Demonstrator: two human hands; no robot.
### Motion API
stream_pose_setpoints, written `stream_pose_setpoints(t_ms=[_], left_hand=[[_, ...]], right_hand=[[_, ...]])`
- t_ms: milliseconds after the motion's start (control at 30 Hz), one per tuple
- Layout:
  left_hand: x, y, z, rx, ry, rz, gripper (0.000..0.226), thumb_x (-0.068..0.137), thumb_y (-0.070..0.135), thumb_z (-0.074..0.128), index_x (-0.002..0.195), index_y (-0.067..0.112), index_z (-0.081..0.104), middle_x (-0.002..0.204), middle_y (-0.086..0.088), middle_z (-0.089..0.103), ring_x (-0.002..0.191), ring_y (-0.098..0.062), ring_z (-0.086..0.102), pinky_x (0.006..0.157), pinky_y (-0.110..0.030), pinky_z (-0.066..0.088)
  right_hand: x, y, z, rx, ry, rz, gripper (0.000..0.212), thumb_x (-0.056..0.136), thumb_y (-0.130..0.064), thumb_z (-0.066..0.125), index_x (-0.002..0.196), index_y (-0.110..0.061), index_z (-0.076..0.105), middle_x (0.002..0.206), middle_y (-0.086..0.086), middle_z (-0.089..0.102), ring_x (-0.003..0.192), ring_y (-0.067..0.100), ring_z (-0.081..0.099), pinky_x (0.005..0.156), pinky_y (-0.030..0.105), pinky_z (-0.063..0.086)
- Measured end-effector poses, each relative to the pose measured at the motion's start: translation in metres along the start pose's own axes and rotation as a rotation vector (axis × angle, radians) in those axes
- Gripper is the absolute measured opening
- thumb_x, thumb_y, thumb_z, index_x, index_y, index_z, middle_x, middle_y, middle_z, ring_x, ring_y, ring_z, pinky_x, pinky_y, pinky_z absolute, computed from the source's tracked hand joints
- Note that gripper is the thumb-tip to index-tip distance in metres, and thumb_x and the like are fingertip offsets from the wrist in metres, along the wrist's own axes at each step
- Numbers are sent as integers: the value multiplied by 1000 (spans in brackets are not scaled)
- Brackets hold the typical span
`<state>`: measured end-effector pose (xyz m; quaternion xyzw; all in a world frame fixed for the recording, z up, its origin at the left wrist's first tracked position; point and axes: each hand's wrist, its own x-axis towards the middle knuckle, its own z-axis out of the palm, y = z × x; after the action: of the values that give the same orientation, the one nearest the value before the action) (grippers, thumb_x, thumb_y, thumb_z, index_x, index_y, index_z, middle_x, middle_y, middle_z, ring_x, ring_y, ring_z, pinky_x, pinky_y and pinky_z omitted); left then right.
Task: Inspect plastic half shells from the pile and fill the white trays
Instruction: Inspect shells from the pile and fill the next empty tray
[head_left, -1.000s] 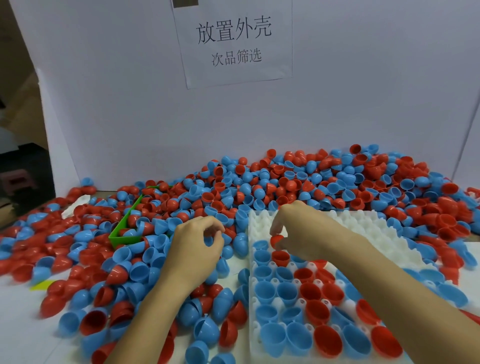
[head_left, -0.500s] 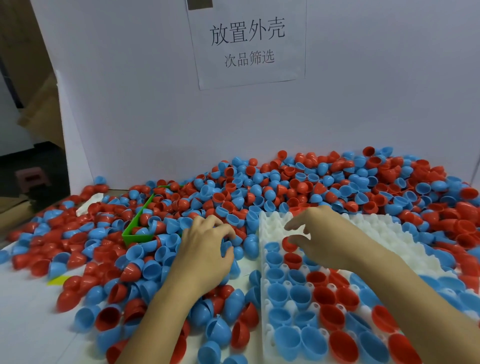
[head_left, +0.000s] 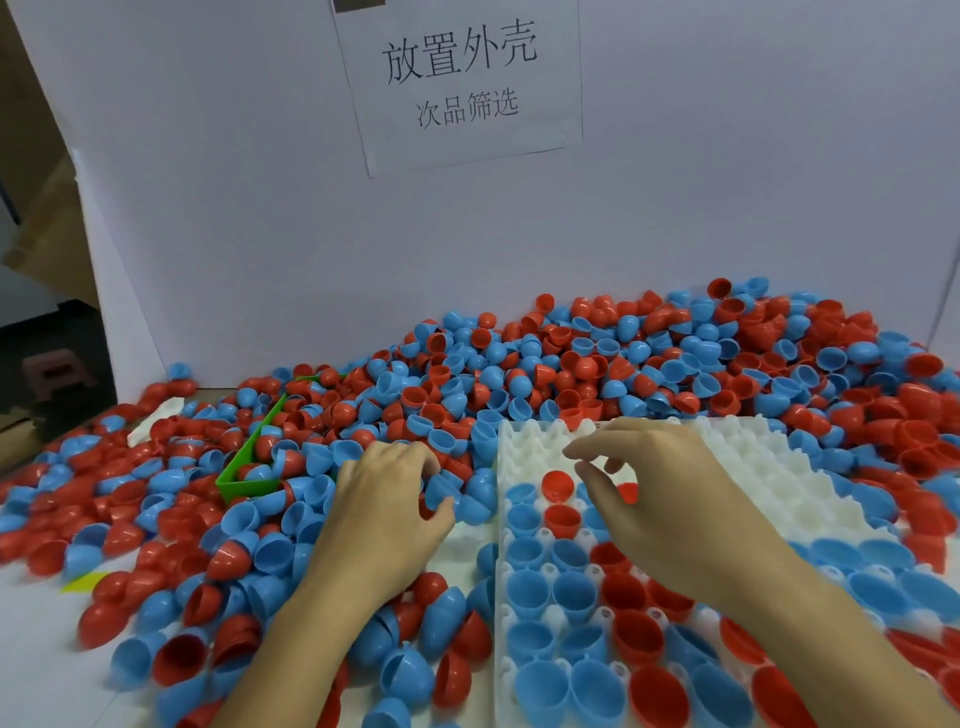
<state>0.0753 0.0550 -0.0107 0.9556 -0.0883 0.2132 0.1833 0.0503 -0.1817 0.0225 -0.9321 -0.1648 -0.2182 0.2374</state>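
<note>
Shells (head_left: 597, 364) in red and blue lie heaped across the worktop (head_left: 36, 670) against the white backboard (head_left: 260, 234), and we see them spill round a green bin (head_left: 244, 480) on the left. Our left hand (head_left: 387, 499) rests on the pile just left of the white tray (head_left: 753, 478), fingers curled down among the shells; its grip seems to close on a blue shell (head_left: 441, 491) under the fingertips, though we cannot tell for sure. Our right hand (head_left: 660, 493) hovers above the tray with thumb and fingers apart, holding nothing. Just below its fingertips a red shell (head_left: 557, 484) sits in a tray pocket, free of the hand. The near rows of the tray hold blue and red shells with their open sides up, while the far rows show bare white pockets. A paper sign (head_left: 462, 78) with printed characters hangs on the backboard above the pile
</note>
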Motion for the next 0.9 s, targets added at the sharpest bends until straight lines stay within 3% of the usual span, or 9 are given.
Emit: stream_pose_setpoints(t_ms=[67, 167, 400, 600, 800, 900], left_hand=[[-2, 9, -3, -184, 69, 9, 19, 88, 30, 72, 100, 28, 57, 96, 17, 61, 96, -6, 60, 88, -31, 53], [-6, 25, -4, -364, 165, 77, 29, 82, 18, 79, 94, 30, 55, 86, 17, 64, 85, 0, 63, 73, -20, 54], [-15, 49, 0, -415, 256, 370, 43, 77, 6, 84, 102, 29, 58, 95, 23, 57, 89, 6, 58, 78, -8, 47], [-18, 54, 4, -339, 294, 500, 44, 77, 5, 84, 102, 24, 53, 97, 13, 57, 88, 7, 50, 83, -4, 43], [-19, 52, 0, -425, 215, 411, 45, 83, 40, 72, 122, 34, 50, 109, 21, 59, 105, 7, 58, 91, -6, 45], [-14, 40, -1, -395, 239, 339, 43, 84, 34, 77, 117, 37, 51, 107, 20, 60, 100, 4, 58, 88, -11, 47]], right_hand=[[-2, -3, 2, 46, -2, 14, 24, 97, -25, 58, 115, -28, 73, 105, -17, 67, 92, 1, 58, 86, 23, 50], [-3, -7, 5, 140, 28, 43, 20, 95, -23, 62, 109, -27, 75, 90, -23, 66, 81, -1, 61, 72, 9, 48], [-4, -15, 10, 390, 49, 155, 11, 89, -37, 69, 88, -30, 78, 76, -18, 70, 70, 0, 65, 62, 13, 51], [-4, -18, 11, 476, 50, 194, 11, 87, -23, 76, 76, -26, 77, 68, -13, 69, 51, 0, 55, 50, 10, 42], [3, -4, -12, 444, 100, 245, 17, 87, -19, 75, 74, -29, 74, 65, -21, 68, 50, -4, 56, 48, 8, 41], [11, 21, -37, 289, 103, 284, 8, 87, -23, 74, 80, -27, 76, 62, -20, 65, 57, -9, 58, 47, 9, 39]])
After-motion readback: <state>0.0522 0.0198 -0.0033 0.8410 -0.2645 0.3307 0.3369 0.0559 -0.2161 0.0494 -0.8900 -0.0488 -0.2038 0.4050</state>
